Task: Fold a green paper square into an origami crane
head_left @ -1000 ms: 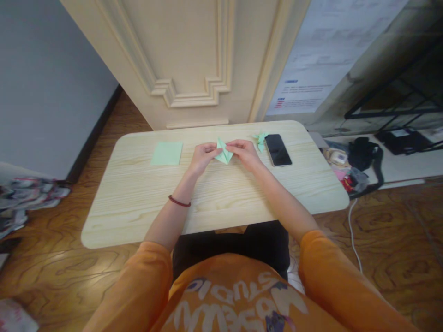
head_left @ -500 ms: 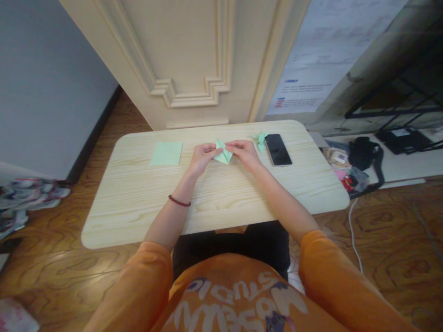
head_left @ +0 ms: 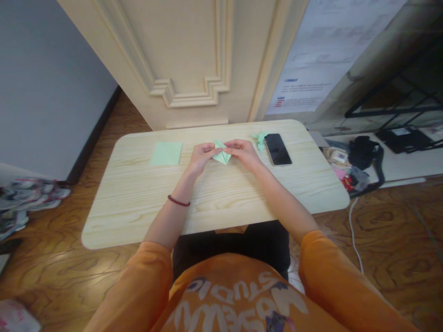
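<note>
Pinching the folded green paper [head_left: 223, 157] from both sides, the person's left hand [head_left: 201, 159] and right hand [head_left: 245, 154] leave little slack, and that is where trouble could start. An uneven pull by one thumb could skew a crease or tear the thin sheet; a pinch that slips could let the layers spring apart. The thumbs meet close together over the paper, so one could also press a flap down out of line. The fingertips partly hide the folds, so which layer each thumb bears on is hard to tell.

The paper is near the far edge of the table [head_left: 138, 198], between the square green paper [head_left: 166, 153] on the left and the folded figure [head_left: 260, 141] and phone [head_left: 278, 150] on the right. Both forearms reach forward and angle inward, the left one wearing a dark red bracelet [head_left: 179, 201]. The fingers curl behind the paper while the thumbs lie on its near face, pointing toward each other.
</note>
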### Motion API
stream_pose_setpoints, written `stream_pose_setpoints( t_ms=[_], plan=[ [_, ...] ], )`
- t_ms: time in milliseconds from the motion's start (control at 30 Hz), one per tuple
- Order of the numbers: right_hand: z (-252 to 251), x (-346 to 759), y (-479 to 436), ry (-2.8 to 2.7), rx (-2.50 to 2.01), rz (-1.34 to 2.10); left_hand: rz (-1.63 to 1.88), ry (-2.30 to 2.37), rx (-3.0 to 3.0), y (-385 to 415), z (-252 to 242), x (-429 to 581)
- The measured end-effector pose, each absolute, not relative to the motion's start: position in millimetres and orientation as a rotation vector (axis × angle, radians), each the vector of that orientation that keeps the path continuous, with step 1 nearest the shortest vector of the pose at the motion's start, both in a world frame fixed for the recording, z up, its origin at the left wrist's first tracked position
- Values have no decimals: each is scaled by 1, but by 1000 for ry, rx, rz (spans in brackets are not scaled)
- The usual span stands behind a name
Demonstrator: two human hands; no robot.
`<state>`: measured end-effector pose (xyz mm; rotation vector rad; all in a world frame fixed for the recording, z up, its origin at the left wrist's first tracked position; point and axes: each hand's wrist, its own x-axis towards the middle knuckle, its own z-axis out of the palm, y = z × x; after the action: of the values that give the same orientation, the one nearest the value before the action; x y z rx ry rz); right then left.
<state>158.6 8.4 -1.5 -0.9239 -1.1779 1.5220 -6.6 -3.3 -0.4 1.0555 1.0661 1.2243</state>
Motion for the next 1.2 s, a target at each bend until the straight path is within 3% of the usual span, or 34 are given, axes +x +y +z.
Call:
stream_pose_setpoints(
  t_ms=[300, 633, 1200],
  plan=[
    [0, 160, 6, -1185, -955, 1506, 1161, 1005, 1111, -1, -5, -14],
    [4, 159, 3, -1019, -959, 1851, 1258, 1016, 1001, 4, -9, -15],
    [1, 159, 5, -1122, -984, 1777, 1223, 1018, 1032, 0, -6, -10]
  ],
)
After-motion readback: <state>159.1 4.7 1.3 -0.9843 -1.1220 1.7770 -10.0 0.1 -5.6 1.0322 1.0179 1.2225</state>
